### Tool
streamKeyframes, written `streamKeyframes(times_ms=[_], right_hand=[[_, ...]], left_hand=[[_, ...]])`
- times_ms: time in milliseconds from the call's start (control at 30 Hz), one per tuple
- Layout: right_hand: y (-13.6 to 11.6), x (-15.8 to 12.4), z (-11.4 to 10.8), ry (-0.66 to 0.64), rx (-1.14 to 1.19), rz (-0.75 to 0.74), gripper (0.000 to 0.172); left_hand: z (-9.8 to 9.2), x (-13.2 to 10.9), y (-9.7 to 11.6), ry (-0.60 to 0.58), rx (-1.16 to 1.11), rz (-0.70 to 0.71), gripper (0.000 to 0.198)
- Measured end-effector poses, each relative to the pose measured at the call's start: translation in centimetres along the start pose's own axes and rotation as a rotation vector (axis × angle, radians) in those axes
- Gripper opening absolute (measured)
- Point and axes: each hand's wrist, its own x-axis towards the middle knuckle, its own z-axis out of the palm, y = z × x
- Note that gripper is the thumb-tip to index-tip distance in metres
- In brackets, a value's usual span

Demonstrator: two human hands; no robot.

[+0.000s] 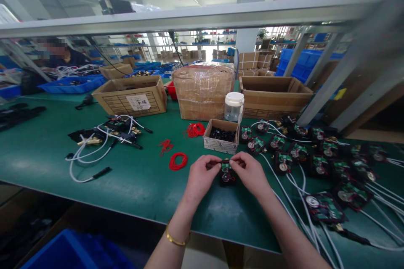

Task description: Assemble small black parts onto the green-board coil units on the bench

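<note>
Between my two hands, low over the green bench, is a small black housing with a green circuit board (pixel 226 175) and a round metallic part on it. My left hand (pixel 203 172) pinches its upper left edge with thumb and forefinger. From the other side my right hand (pixel 248 171) pinches the upper right edge. Fingertips partly hide its top. Just beyond stands a small open carton (pixel 220 144) of small black parts. Left of my hands lie a coil of red wire (pixel 178 161), a small red wire bundle (pixel 165 146) and a larger red bundle (pixel 194 130).
Many similar board assemblies (pixel 320 164) with white cables spread across the right side. Cabled brass-fitted units (pixel 118 128) lie at left. Behind stand a wrapped carton (pixel 203 92), a lidded jar (pixel 234 107) and open boxes (pixel 131 96). A metal shelf (pixel 189 19) crosses above; a person (pixel 67 54) sits far left.
</note>
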Motion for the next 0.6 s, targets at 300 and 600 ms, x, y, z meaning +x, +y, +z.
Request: streamKeyframes(times_ms=[300,600], right_hand=[[-0.4,0.5,0.5,0.037,-0.092,0.016,0.023],[-0.3,0.4,0.1,-0.009,-0.056,0.03,0.023]], left_hand=[[0.6,0.7,1.1,0.011,0.092,-0.018,0.003],[-0.1,0.7,0.7,-0.043,0.051,-0.042,0.015]])
